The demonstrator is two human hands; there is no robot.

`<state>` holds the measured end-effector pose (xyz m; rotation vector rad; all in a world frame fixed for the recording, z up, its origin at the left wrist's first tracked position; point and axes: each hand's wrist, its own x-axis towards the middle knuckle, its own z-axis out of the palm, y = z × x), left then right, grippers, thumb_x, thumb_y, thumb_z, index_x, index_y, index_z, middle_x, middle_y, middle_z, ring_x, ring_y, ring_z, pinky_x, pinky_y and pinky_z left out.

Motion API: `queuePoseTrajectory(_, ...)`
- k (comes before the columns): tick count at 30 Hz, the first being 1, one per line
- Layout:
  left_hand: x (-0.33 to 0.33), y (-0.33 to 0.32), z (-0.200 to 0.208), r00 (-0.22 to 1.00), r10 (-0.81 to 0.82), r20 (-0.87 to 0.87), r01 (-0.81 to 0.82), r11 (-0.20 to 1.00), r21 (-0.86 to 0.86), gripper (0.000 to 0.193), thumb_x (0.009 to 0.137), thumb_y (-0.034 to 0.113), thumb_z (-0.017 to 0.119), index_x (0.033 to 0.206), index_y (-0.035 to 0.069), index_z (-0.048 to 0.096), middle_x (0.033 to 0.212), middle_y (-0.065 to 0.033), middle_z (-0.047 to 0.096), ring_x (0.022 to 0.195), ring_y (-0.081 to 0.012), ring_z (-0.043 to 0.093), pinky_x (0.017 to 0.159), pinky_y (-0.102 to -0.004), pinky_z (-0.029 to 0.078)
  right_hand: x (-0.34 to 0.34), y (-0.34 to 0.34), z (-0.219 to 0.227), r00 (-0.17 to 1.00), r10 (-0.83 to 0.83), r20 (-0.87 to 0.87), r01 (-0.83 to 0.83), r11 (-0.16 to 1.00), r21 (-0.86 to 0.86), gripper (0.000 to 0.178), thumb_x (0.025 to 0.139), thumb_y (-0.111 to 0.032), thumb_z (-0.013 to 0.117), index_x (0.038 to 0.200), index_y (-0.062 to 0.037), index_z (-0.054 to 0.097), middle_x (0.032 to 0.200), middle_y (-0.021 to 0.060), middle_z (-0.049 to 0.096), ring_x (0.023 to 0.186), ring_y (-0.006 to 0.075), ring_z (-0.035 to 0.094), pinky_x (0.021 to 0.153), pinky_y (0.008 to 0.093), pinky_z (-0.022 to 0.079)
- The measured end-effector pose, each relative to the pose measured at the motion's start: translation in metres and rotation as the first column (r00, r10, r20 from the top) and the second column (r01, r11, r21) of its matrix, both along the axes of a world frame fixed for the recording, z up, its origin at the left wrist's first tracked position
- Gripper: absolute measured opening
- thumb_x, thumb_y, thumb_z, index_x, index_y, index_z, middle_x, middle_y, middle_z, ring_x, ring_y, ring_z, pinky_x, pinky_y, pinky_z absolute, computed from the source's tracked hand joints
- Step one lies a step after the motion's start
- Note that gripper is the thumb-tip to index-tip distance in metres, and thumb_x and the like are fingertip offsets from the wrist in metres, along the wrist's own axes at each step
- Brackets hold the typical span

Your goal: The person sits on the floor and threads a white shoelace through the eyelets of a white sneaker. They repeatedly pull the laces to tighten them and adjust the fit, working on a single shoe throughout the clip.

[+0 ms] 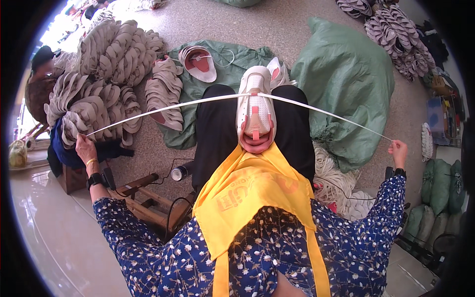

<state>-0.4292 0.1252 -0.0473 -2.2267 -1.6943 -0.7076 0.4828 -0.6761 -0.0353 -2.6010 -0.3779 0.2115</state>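
A white and pink shoe upper (pixel 256 106) stands upright between my knees, its opening toward me and its lower end against the yellow apron (pixel 247 188). A white shoelace (pixel 168 107) passes through it near the toe end and stretches out to both sides. My left hand (pixel 86 149), far out to the left, pinches one end of the lace. Out at the right, my right hand (pixel 398 151) pinches the other end between its fingertips. Both lengths are drawn fairly taut and look about equal.
Stacked grey-white uppers (pixel 116 54) pile up at the left, with a smaller stack (pixel 164 91) nearer. Another upper (pixel 198 63) lies on green sheeting (pixel 237 54). A bulging green sack (pixel 346 94) stands right. White laces (pixel 332 173), a can (pixel 181 172) and a wooden stool (pixel 148 203) sit close by.
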Motion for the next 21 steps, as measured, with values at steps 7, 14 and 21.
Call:
queuePoseTrajectory(7,-0.008,0.003,-0.002,0.993,0.115,-0.033,-0.113,0.992,0.056,0.009,0.098,0.009,0.055,0.101,0.001,0.060,0.091,-0.0276,0.070,0.090,-0.0478,0.068,0.078,-0.0548,0.053,-0.001,0.016,0.008,0.999,-0.046,0.016,0.046,0.998,-0.034,0.019,0.100,-0.015,0.065,0.090,0.0001,0.070,0.069,0.0065,0.067,0.051,0.0136,0.065,0.045,0.0281,0.053)
queuePoseTrajectory(14,0.005,0.014,0.011,0.978,0.209,-0.023,-0.205,0.971,0.120,0.010,0.096,0.010,0.056,0.100,0.002,0.060,0.091,-0.0267,0.071,0.092,-0.0476,0.069,0.080,-0.0542,0.055,0.007,0.039,0.009,0.990,-0.033,0.140,0.043,0.997,-0.070,0.020,0.100,-0.018,0.066,0.087,-0.0028,0.069,0.065,0.0035,0.065,0.048,0.0116,0.061,0.043,0.0280,0.050)
queuePoseTrajectory(21,-0.007,0.025,0.028,0.953,0.302,0.032,-0.303,0.950,0.075,0.013,0.096,0.013,0.056,0.103,0.003,0.061,0.098,-0.0259,0.072,0.095,-0.0474,0.070,0.083,-0.0543,0.054,0.019,0.044,0.009,0.980,-0.045,0.196,0.056,0.997,-0.052,0.021,0.099,-0.019,0.067,0.086,-0.0030,0.070,0.063,0.0031,0.065,0.049,0.0116,0.061,0.044,0.0285,0.051)
